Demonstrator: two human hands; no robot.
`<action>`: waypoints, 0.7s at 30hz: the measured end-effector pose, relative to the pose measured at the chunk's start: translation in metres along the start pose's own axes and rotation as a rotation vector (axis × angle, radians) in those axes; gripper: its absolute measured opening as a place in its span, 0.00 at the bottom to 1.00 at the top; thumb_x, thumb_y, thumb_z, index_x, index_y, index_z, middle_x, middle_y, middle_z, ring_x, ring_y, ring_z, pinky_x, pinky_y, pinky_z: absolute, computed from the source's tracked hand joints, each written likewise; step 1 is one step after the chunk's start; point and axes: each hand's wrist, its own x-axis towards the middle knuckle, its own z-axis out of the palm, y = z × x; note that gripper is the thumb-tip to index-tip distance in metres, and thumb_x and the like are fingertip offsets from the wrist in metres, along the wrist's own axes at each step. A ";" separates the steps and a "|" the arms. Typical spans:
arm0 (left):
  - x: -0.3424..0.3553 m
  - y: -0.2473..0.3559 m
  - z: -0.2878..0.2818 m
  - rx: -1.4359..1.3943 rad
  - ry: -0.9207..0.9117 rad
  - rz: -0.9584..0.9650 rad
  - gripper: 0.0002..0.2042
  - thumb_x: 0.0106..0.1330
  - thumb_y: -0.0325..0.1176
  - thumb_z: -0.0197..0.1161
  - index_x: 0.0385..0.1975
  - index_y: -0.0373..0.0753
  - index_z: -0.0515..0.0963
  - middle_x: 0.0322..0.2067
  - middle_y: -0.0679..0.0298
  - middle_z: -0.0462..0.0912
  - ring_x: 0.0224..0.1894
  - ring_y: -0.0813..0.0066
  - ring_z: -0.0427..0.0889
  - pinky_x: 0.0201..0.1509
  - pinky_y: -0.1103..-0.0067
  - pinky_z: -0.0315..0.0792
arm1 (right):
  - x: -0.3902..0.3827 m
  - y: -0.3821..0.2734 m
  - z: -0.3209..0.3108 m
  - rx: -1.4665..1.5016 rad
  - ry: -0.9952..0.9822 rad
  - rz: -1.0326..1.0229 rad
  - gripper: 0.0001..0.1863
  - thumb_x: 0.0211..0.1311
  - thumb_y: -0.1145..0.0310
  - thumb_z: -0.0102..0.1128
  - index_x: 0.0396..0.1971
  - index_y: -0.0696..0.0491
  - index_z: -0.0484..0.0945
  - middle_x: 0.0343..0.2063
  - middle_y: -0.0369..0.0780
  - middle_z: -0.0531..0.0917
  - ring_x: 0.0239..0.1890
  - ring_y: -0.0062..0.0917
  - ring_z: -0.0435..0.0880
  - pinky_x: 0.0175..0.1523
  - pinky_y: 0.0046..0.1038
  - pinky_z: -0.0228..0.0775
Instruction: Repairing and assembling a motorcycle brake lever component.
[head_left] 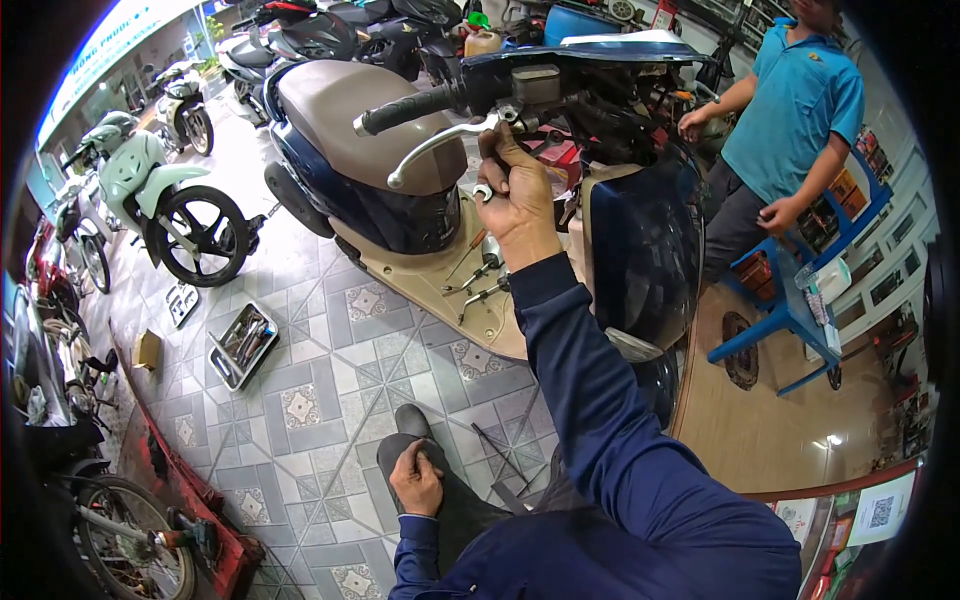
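My right hand (515, 190) is raised at the handlebar of a dark blue scooter (645, 280), its upper fingers pinched at the silver brake lever (440, 140) near its pivot. A short silver metal piece (483, 192) sits in my curled lower fingers; I cannot make out what it is. The black grip (395, 112) lies above. My left hand (418, 478) rests on my leg with fingers curled; what they hold, if anything, is hidden. Tools (488, 250) lie on the beige footboard (420, 290) below my right hand.
A person in a blue shirt (785, 110) stands right of the scooter beside a blue plastic chair (780, 325). On the tiled floor are a tool tray (240, 350) and a small box (146, 349). Parked scooters (190, 215) line the left and back; a red ramp (165, 465) lies lower left.
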 end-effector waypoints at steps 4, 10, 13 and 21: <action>0.000 0.002 0.001 -0.009 0.004 -0.017 0.08 0.69 0.21 0.54 0.43 0.32 0.80 0.25 0.60 0.78 0.16 0.77 0.78 0.22 0.80 0.71 | 0.000 -0.002 -0.005 -0.036 -0.047 0.005 0.06 0.65 0.62 0.66 0.34 0.47 0.82 0.33 0.33 0.86 0.14 0.12 0.53 0.24 0.15 0.42; -0.001 -0.004 -0.001 0.010 -0.006 -0.014 0.08 0.69 0.21 0.54 0.43 0.31 0.80 0.25 0.61 0.78 0.16 0.78 0.78 0.22 0.80 0.71 | -0.005 0.003 0.000 -0.069 -0.045 -0.014 0.07 0.67 0.62 0.63 0.35 0.49 0.81 0.33 0.32 0.85 0.14 0.13 0.52 0.26 0.15 0.44; 0.001 0.002 0.001 0.015 -0.009 -0.015 0.08 0.69 0.21 0.54 0.43 0.31 0.80 0.25 0.60 0.79 0.17 0.78 0.78 0.22 0.80 0.71 | -0.001 0.001 -0.003 -0.010 -0.012 0.002 0.07 0.68 0.62 0.62 0.35 0.50 0.81 0.30 0.32 0.84 0.14 0.14 0.53 0.25 0.15 0.44; 0.000 -0.003 -0.002 0.005 -0.004 -0.057 0.08 0.72 0.23 0.53 0.44 0.30 0.80 0.24 0.64 0.80 0.18 0.81 0.75 0.23 0.82 0.69 | -0.002 -0.004 -0.004 0.062 -0.011 0.060 0.05 0.69 0.68 0.60 0.35 0.53 0.80 0.28 0.36 0.82 0.15 0.14 0.55 0.23 0.16 0.45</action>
